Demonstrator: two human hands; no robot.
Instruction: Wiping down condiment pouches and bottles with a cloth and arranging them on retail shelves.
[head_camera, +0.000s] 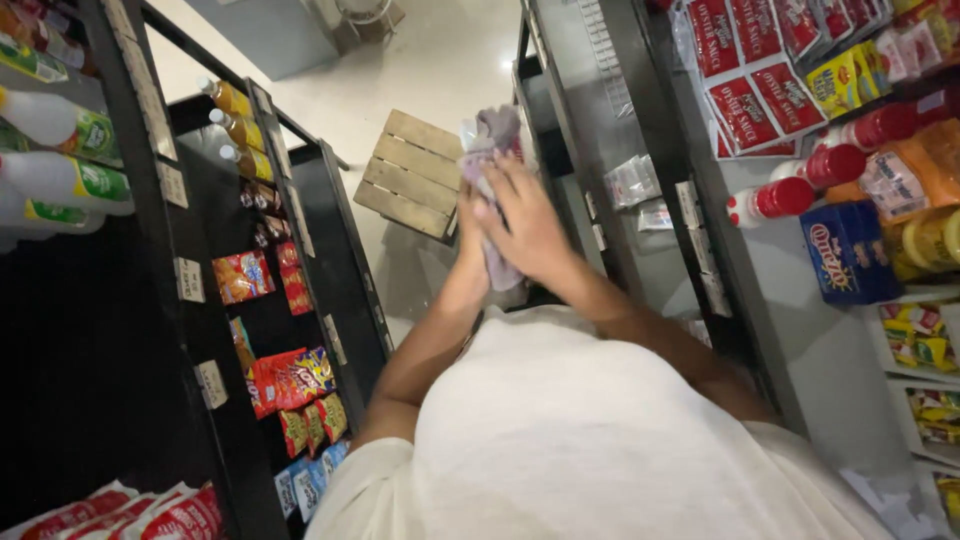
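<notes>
Both of my hands are raised in front of my chest and pressed together around a greyish-purple cloth (493, 135). My right hand (527, 222) lies on top with its fingers spread over the cloth. My left hand (469, 232) is underneath and mostly hidden, gripping the cloth from the left side. The cloth's upper end sticks out above my fingers and a strip hangs below my palms. I wear a white shirt (590, 430).
Black shelving (215, 330) on the left holds bottles and snack packets. A grey shelf unit (690, 200) on the right carries red sauce packets, red-capped bottles and a blue box. A wooden pallet (410, 172) lies on the pale floor ahead in the aisle.
</notes>
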